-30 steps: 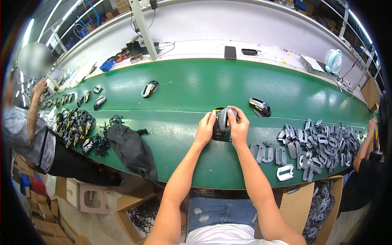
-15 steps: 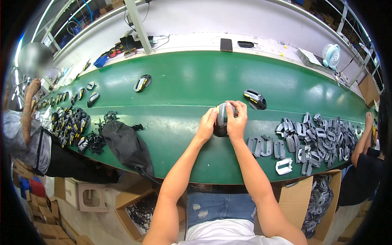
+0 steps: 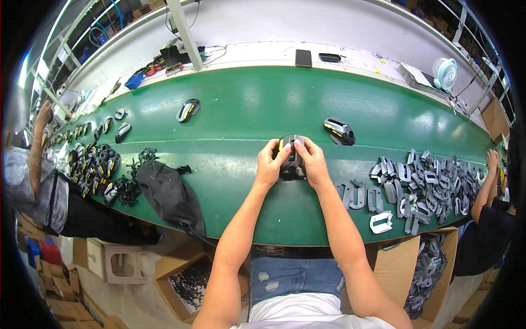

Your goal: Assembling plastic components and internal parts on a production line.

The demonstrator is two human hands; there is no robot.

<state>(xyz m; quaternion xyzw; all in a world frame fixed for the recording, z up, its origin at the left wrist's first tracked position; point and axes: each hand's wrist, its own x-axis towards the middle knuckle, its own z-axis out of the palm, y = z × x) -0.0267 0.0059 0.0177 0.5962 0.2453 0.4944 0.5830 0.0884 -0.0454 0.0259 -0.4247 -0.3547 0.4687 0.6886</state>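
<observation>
Between my two hands, over the middle of the green work surface, is a rounded black-and-grey plastic assembly with a yellow strip. My left hand grips its left side, thumb on top. From the right, my right hand holds the same piece with its thumb close to the other thumb. Fingers cover much of the sides. A similar black, grey and yellow assembly lies just beyond my right hand, and another assembly sits farther off to the left.
Grey U-shaped plastic pieces are heaped on the right. At left lie a black mesh bag and a pile of black-and-yellow parts. Cardboard boxes stand below the front edge. Co-workers flank both sides; a small fan stands far right.
The held assembly has turned in my hands, showing more of its dark side, and both hands have shifted slightly left. The assemblies on the far strip have slid a little left.
</observation>
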